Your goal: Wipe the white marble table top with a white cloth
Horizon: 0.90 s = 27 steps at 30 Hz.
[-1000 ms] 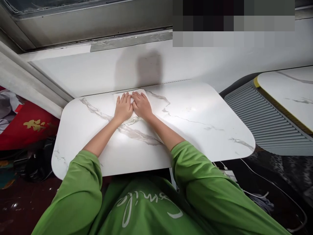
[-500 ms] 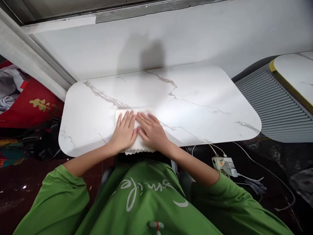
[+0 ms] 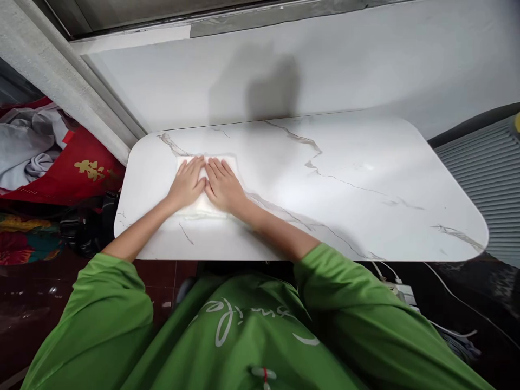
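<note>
A folded white cloth [image 3: 221, 213] lies flat on the left half of a white, marble-patterned tabletop [image 3: 357, 157] with rounded corners. My left hand [image 3: 187, 183] rests palm down on the cloth's left side, fingers stretched forward. Beside it, my right hand [image 3: 222, 184] presses flat on the cloth too, its fingers extended and pointing away from me. The two thumbs nearly meet between the hands. Part of the cloth is hidden under both palms.
A white wall [image 3: 170, 81] borders the table's far edge. Left of the table stands a red bag [image 3: 81, 173] with grey-white fabric in it. At the right are a ribbed grey panel [image 3: 483, 179] and, below the table, a power strip [image 3: 402, 292] with white cables.
Both hands have slid the cloth forward and to the left, away from the table's near edge. The camera view has shifted a little to the left.
</note>
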{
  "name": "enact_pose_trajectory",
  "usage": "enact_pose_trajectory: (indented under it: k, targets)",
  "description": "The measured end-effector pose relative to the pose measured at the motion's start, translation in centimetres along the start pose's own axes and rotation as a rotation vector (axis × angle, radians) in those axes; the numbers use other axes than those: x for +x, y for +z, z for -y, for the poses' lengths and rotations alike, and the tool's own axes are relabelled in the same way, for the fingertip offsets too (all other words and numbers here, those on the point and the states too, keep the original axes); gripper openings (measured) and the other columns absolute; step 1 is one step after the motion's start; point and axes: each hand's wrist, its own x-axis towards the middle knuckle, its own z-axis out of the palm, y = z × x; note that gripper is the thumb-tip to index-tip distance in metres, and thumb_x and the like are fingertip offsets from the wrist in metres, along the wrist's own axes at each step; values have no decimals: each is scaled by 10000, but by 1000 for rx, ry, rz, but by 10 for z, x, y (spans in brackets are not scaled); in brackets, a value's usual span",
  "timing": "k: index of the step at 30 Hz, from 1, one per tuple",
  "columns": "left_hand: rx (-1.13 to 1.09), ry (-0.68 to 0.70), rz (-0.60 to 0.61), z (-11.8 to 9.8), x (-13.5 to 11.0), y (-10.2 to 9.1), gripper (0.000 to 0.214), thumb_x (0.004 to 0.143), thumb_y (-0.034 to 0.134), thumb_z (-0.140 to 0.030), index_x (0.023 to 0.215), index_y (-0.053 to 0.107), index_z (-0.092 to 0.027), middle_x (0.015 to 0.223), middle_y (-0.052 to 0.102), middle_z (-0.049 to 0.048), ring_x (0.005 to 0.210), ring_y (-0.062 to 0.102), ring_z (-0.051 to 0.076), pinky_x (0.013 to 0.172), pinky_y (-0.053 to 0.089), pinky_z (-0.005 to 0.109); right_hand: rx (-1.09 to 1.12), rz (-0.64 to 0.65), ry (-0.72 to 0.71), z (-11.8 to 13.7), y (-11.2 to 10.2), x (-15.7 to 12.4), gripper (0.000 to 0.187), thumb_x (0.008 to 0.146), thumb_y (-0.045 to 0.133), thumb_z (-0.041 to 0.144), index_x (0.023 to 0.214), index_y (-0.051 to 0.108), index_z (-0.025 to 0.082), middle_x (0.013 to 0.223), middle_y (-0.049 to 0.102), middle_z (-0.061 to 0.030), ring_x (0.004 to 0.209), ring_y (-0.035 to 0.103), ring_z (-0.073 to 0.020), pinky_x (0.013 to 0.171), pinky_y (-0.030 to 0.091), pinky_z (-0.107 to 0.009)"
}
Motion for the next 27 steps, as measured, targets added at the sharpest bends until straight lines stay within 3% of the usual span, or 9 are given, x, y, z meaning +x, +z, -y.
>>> enact_pose_trajectory:
  k: [7,10,13,15,18,23,27]
  targets:
    - [-80,44,-138,72,86,-5,398,979,300,-359,1294,461,-177,1397,481,97,1324,401,215,1153,189,416,100,-96,11,-38,37,111,563,918,240,269,1394,373,0,1468,380,-193,1398,273,-288,1167,116,-548]
    - [-81,59,-162,91,105,-6,405,979,300,-378,1294,470,-189,1383,498,98,1317,408,224,1150,199,430,103,-125,33,-42,41,134,556,921,238,264,1391,382,5,1453,404,-190,1386,299,-277,1166,137,-528]
    - [-49,76,-149,101,103,-6,429,987,283,-376,1326,446,-172,1440,435,107,1363,349,223,1151,190,441,71,-136,62,-32,39,139,550,914,259,246,1374,400,-21,1448,405,-202,1383,302,-277,1170,143,-504]
    - [-25,81,-140,103,87,-8,448,992,265,-376,1349,424,-156,1467,398,114,1384,315,221,1155,178,443,59,-131,62,-17,39,131,548,910,276,240,1362,408,-39,1449,398,-215,1384,300,-285,1171,138,-506]
    - [7,87,-135,103,43,-13,471,997,226,-376,1366,399,-142,1475,383,122,1396,294,217,1159,169,451,73,-117,41,18,41,104,549,910,289,248,1365,402,-39,1449,393,-228,1386,293,-305,1164,126,-545]
    - [70,110,-119,87,-68,-28,485,993,212,-347,1395,347,-111,1471,383,145,1404,277,218,1161,191,459,83,-74,-79,92,43,36,575,916,310,257,1373,370,-86,1459,352,-265,1406,233,-338,1163,121,-560]
    - [143,-10,-148,60,-144,-33,478,992,212,-277,1435,269,-109,1491,342,157,1420,234,228,1162,186,485,104,-17,-269,130,40,-4,585,909,345,262,1364,377,-104,1443,367,-282,1399,244,-352,1160,164,-555]
